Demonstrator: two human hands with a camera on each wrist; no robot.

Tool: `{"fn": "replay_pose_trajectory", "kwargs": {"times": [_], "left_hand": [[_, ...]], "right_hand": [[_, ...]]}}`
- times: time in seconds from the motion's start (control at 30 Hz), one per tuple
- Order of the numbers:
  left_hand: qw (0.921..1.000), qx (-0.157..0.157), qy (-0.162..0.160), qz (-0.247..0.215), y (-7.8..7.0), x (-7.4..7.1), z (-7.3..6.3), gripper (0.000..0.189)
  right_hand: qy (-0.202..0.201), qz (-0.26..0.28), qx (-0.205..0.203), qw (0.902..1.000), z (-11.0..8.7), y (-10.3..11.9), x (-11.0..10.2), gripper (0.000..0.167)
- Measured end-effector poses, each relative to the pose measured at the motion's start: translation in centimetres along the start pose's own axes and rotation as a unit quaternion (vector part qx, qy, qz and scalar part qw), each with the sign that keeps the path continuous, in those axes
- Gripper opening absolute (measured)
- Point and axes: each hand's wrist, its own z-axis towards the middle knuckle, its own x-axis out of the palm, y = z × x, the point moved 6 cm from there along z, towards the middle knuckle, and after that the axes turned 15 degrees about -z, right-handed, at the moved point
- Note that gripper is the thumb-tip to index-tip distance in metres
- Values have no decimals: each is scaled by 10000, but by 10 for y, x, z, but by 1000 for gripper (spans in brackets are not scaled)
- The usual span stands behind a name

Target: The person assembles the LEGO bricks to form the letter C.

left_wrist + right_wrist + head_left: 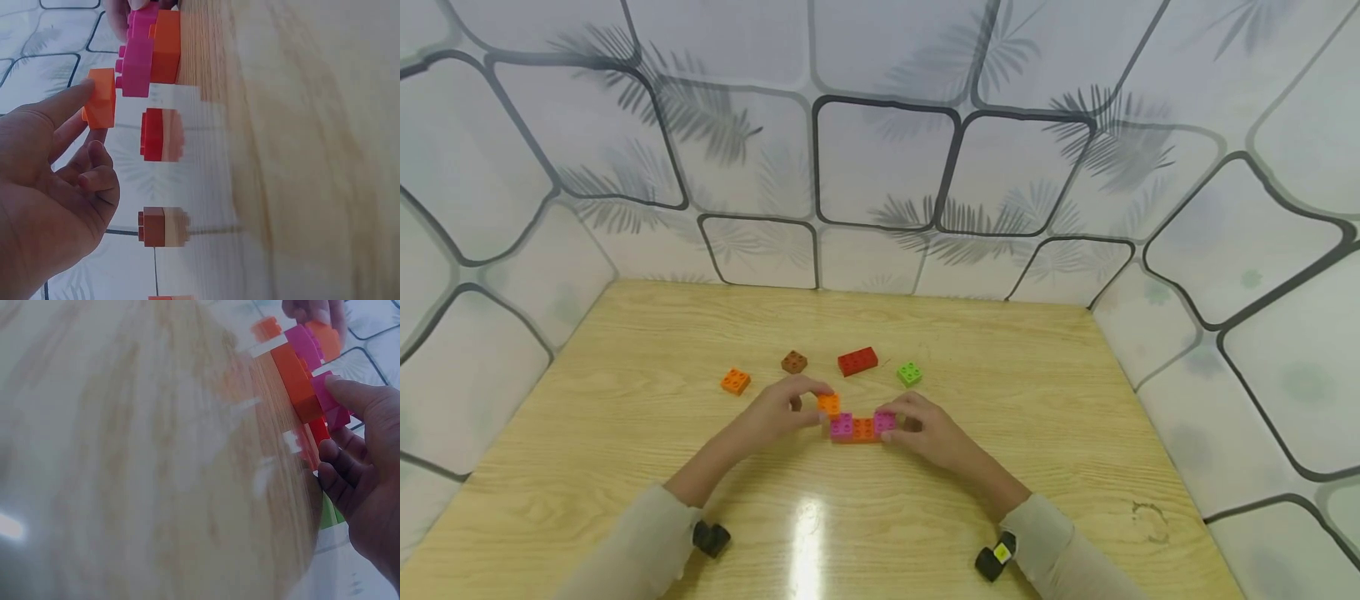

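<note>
My left hand point(777, 410) pinches a small orange toy brick point(830, 405) between thumb and fingers. That brick is held just above the left pink brick point(841, 427), its underside close to the studs in the left wrist view. Both pink bricks sit on top of a longer orange brick point(167, 50), one at each end, with orange studs showing between them. At the other end, my right hand point(931, 429) grips the right pink brick point(331, 403) with thumb and fingers. The right thumb lies against its near side.
Beyond the hands, several loose bricks lie on the wooden table point(1000, 358): an orange one point(735, 382), a brown one point(793, 362), a longer red one point(857, 362) and a light green one point(909, 373). A patterned white backdrop point(880, 167) encloses the table's back and sides.
</note>
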Motion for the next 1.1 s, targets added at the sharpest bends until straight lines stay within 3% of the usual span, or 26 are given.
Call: {"fn": "replay_pose_trajectory", "kwargs": {"times": [0.23, 0.6, 1.1], "left_hand": [[9999, 6, 167, 28, -3, 10, -2, 36], [9994, 88, 167, 285, -7, 17, -5, 36], [9982, -197, -14, 564, -8, 19, -5, 35]], "right_hand": [[36, -56, 51, 10000, 1, 0, 0, 36], [-8, -111, -11, 9999, 1, 1, 0, 37], [-47, -113, -92, 9999, 1, -2, 1, 37]]}}
